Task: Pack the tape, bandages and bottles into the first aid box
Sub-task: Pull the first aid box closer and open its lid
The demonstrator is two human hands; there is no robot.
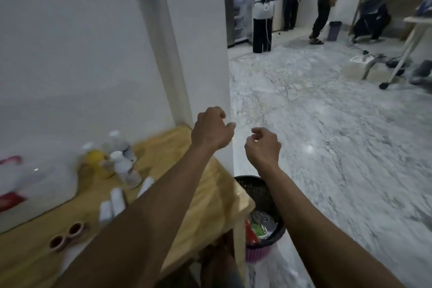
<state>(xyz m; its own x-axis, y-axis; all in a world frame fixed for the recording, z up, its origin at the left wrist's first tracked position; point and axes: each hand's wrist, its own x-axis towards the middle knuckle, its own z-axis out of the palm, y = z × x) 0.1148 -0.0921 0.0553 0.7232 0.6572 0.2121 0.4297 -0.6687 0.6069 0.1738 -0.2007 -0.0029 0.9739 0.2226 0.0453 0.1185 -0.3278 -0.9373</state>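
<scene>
While loosely curled and empty, left hand (211, 130) and right hand (263, 145) above, beyond bottles (121, 161).

Dim, flat indoor light with a cool grey cast. The whole frame is smeared by motion blur, worst on the bottles (121, 159) near the bench's (210, 199) far edge. Wide-angle bending curves the frame's edges. A small glare spot shines on the floor (327, 147).

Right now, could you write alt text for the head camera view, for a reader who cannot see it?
Two bare forearms reach forward, the left hand and right hand loosely curled and holding nothing. On the wooden table at left stand bottles, white bandage rolls and brown tape rolls; a bin stands beside it.
</scene>
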